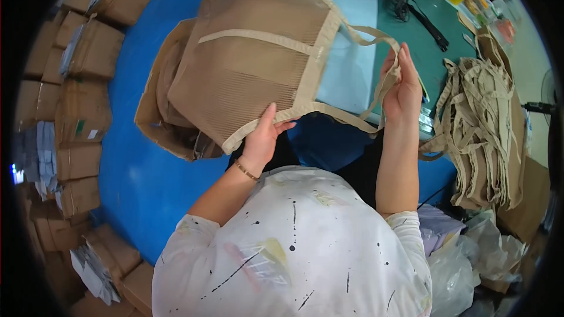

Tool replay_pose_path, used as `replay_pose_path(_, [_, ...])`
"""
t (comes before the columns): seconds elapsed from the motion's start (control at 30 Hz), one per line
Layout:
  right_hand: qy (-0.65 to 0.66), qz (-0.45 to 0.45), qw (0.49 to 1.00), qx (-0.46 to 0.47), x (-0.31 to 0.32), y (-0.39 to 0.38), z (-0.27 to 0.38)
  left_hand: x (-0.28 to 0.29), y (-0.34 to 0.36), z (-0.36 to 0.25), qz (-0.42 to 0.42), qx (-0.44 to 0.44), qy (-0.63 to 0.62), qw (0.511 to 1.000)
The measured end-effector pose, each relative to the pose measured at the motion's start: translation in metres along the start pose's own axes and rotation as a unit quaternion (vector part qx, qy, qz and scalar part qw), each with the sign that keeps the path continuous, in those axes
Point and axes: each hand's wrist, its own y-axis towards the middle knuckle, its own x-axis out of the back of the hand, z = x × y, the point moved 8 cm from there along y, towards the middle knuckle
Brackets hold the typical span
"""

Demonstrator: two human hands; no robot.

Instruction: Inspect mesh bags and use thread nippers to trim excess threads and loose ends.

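Observation:
A tan mesh bag (252, 53) with a pale fabric border is stretched out in front of me, tilted over a cardboard box and the table's edge. My left hand (261, 141) grips the bag's near lower edge, thumb on top. Over at the right, my right hand (404, 85) is closed round the bag's looped strap (376, 38), near the strap's far bend. The strap runs from the border to that hand and back again. Part of the bag hides the box's contents.
An open cardboard box (154, 91) stands on the blue floor (126, 158) to the left. Stacked cartons (88, 108) line the left side. At the right, a pile of tan straps and bags (484, 123) lies by the green table mat (405, 29). Plastic bags (452, 276) sit lower right.

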Motion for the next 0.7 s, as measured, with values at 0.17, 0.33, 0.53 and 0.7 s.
replay_pose_path(0.17, [-0.3,0.21,0.924,0.115,-0.084,-0.008,-0.03,-0.004,-0.001,0.006,0.018,0.011,0.012,1.0])
replay_pose_path(0.33, [-0.639,0.352,0.675,0.114,-0.094,-0.028,-0.103,0.0,-0.005,0.006,0.025,0.03,0.034,0.999])
replay_pose_path(0.53, [-0.715,0.338,0.501,0.352,-0.09,-0.045,-0.112,0.045,-0.041,0.013,0.069,0.066,0.207,0.974])
replay_pose_path(0.7, [-0.734,0.319,0.499,0.332,-0.088,-0.049,-0.113,0.148,-0.073,-0.021,-0.279,-0.145,0.178,0.933])
